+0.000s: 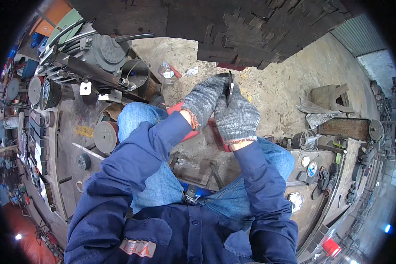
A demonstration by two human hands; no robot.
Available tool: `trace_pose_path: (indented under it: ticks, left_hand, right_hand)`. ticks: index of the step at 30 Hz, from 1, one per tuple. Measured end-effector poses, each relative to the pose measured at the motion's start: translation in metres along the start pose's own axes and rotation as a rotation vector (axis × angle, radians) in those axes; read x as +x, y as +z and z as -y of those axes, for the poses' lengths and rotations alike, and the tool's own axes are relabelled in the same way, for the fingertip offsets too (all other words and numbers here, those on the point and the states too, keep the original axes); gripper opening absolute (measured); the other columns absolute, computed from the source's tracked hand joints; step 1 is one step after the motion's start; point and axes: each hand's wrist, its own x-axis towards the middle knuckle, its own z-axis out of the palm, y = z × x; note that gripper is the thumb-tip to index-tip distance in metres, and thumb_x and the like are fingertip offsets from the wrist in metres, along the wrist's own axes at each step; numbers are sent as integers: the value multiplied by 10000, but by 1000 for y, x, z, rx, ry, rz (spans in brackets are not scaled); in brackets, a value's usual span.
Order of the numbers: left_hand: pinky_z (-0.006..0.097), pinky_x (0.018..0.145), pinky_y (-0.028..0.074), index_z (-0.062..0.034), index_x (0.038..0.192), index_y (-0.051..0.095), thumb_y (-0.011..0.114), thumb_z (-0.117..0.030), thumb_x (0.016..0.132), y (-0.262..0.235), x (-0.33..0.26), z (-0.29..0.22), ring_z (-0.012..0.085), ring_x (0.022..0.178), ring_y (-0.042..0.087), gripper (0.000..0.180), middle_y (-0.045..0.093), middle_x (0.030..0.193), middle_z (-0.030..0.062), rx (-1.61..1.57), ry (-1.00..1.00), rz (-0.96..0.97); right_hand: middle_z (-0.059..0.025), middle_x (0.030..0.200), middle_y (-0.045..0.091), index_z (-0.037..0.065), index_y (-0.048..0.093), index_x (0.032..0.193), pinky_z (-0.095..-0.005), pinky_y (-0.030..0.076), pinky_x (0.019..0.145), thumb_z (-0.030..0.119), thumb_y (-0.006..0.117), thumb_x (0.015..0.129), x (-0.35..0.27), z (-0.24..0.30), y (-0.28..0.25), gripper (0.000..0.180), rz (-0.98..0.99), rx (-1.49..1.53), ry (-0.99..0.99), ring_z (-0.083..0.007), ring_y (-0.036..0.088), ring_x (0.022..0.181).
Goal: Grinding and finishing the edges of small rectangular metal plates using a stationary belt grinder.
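Observation:
Both my hands wear grey knitted gloves and meet in front of me, above and beyond my knees. My left hand (205, 97) and my right hand (237, 118) are closed together on a thin dark metal piece (231, 83), seen nearly edge-on. Its upper end sticks out past the fingers; my gloves cover the rest, so I cannot tell its full shape. Below my hands, red surfaces (220, 140) show between my knees, partly hidden by the gloves and sleeves. A dark, flaking board or plate (251, 33) hangs over the far side, just beyond my fingertips.
A grey motor-like machine (103, 50) and a dark bucket (135, 72) stand at the far left. Grinding discs (105, 136) lie left of my knee. On the right are a worn container (330, 97), a small disc (312, 169), dark gloves (328, 178) and a low wooden bench (306, 193).

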Motion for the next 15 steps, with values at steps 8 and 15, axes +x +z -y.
trace_pose_path:
  ticks: [8,15]
  left_hand:
    - [315,1014,487,-11,1375,568,494,-70,1011,-4,19,-3,188,1155,611,376,622,1332,123,61,-63,-42]
    - [371,1024,485,2,1356,577,548,-60,923,-3,21,4,301,1173,618,439,629,1311,184,2,-21,-98]
  right_hand:
    - [-214,912,725,121,591,1334,-504,557,782,369,526,957,30,0,5,456,54,-67,25,-397,712,852]
    - [-193,947,735,130,564,1384,-500,557,798,369,504,973,28,3,-1,479,92,-66,48,-389,715,881]
